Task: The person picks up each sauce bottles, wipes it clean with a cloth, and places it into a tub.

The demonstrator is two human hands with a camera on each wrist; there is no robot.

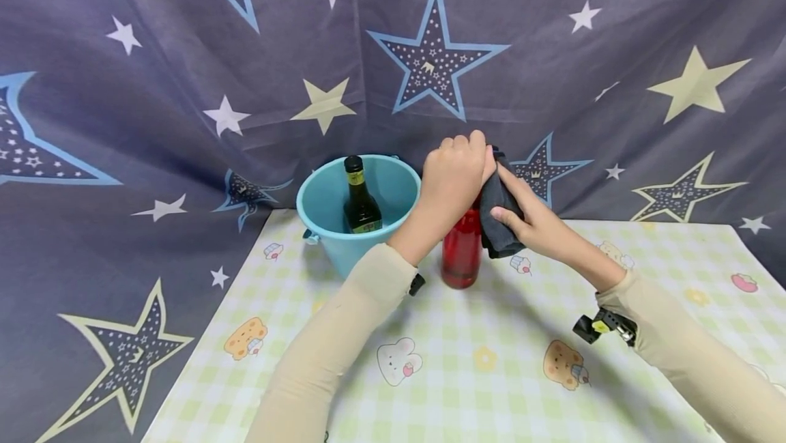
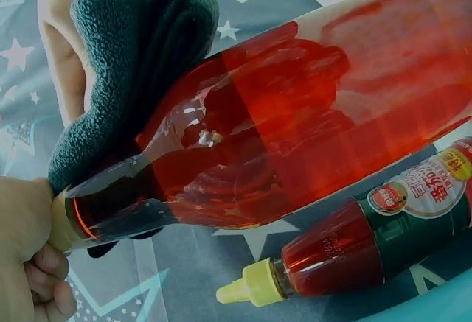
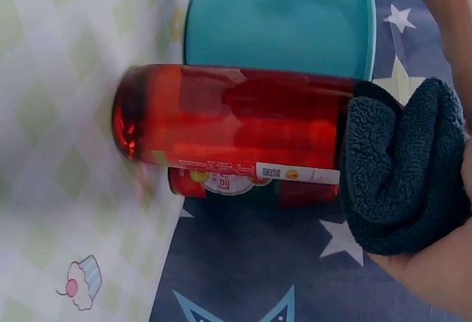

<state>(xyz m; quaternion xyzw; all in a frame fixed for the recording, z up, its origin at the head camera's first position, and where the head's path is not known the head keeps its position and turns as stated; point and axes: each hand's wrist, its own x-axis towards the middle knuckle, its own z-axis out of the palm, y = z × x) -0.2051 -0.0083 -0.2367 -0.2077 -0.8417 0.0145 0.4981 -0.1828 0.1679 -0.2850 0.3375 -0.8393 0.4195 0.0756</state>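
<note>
A tall bottle of red liquid (image 1: 462,248) stands upright on the table. My left hand (image 1: 451,173) grips it at the very top, around the cap, with fingers curled. My right hand (image 1: 535,221) holds a dark folded towel (image 1: 500,214), thumb on the near side, against the bottle's neck and shoulder. In the left wrist view, the towel (image 2: 136,64) covers part of the neck below the cap. The right wrist view shows the bottle's white label strip (image 3: 299,173), with the towel (image 3: 402,167) hiding the upper bottle.
Left of the bottle stands a light blue bucket (image 1: 344,252) with a dark glass bottle (image 1: 362,207) inside. Behind the red bottle is a sauce bottle with a yellow nozzle cap (image 2: 262,281). A checked cloth (image 1: 467,388) covers the table; a starry curtain (image 1: 540,88) hangs behind.
</note>
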